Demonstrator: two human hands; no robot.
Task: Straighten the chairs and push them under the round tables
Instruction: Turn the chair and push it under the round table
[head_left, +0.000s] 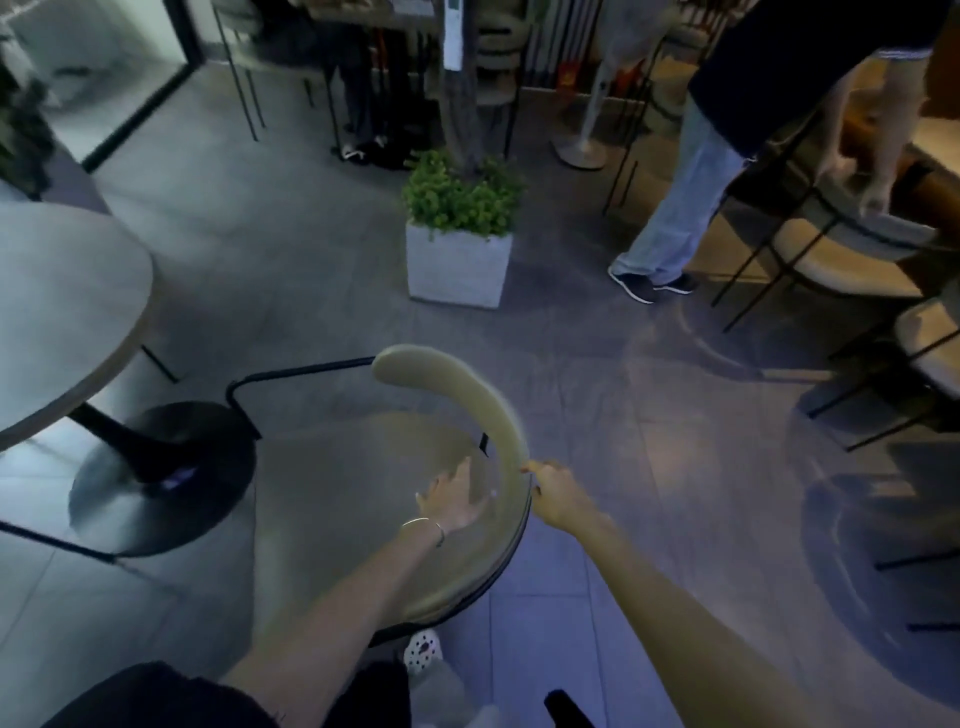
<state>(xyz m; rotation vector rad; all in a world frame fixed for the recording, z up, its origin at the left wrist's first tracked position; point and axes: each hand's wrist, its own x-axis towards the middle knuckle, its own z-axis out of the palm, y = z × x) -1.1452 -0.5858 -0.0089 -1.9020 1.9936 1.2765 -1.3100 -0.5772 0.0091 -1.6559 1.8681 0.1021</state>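
Chair (395, 519), round beige seat with a curved padded backrest (467, 400) on a thin black frame, stands on the grey tile floor (260, 249) directly below the camera. Right hand (553, 491) is closed around the near end of the backrest, fingers wrapped over the padding. Left hand (452, 499) is spread open, fingers extended, above the seat just inside the backrest curve; whether it touches the seat or hovers cannot be told through the motion blur. A thin bracelet sits on the left wrist.

Chair lies beside, not under, the round table (62, 312) at left; the table's black disc base (161, 478) is just left of the seat, and the chair's black armrest bar reaches toward it. The backrest faces away from the table, to the right.

Beyond the chair: a white square planter (457, 270) with green foliage. Another person in light jeans (680, 208) stands at upper right near more chairs (852, 249) with beige seats. A white patterned shoe (423, 647) shows beneath the seat edge.
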